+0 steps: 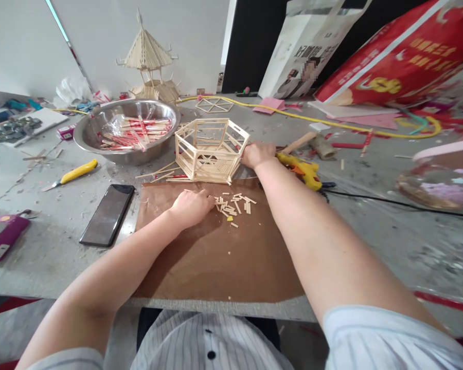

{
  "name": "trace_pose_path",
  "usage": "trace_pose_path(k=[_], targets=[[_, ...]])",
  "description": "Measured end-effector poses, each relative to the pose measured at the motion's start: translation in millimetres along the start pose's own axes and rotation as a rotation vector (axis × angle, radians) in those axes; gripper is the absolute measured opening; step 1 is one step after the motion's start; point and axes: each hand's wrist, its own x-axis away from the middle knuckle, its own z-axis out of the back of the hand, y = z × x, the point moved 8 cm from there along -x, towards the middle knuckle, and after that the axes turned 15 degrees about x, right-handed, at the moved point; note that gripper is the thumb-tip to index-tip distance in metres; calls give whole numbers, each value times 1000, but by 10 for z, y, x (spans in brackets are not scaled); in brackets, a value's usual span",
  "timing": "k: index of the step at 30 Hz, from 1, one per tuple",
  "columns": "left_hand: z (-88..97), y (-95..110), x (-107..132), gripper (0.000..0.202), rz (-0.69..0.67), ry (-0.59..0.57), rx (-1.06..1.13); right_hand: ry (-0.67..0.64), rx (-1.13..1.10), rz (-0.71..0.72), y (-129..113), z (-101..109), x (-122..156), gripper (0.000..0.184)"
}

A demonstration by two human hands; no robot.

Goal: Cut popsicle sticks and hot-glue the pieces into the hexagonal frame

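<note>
My left hand (pixel 193 207) rests on the brown mat (pixel 216 262), its fingers curled together beside a loose pile of short cut wooden sticks (pixel 231 205). Whatever those fingers may hold is hidden. Farther forward, my right hand (pixel 257 154) is at the right corner of a six-sided open frame (pixel 195 154) built from thin sticks. Its fingers are mostly hidden, and I cannot tell whether they grip the frame. A yellow glue gun (pixel 303 169) lies just right of that hand, partly behind my forearm.
A steel bowl (pixel 127 128) with red-tipped sticks stands at the left, a stick pagoda model (pixel 148 56) behind it. A phone (pixel 107 215) and yellow utility knife (pixel 77 172) lie on the left. A black cord (pixel 370 196) and yellow tube (pixel 312 121) cross the right side.
</note>
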Motion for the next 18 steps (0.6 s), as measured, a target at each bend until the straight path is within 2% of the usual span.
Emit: trace_pose_path(k=[5, 8, 13, 15, 17, 18], targets=[[29, 63, 7, 27, -71, 115, 40, 28, -19, 10, 1, 11, -27, 32], [5, 122, 0, 27, -174, 185, 106, 50, -137, -81, 125, 52, -4, 35], [-71, 89, -27, 37, -200, 160, 212, 49, -319, -252, 424, 126, 20, 35], [-63, 85, -27, 37, -200, 152, 218, 137, -400, -325, 580, 187, 31, 34], [-47, 90, -27, 38, -197, 144, 222, 281, -502, -392, 750, 250, 64, 35], [-38, 94, -28, 38, -192, 143, 223, 346, -535, -364, 788, 282, 77, 38]])
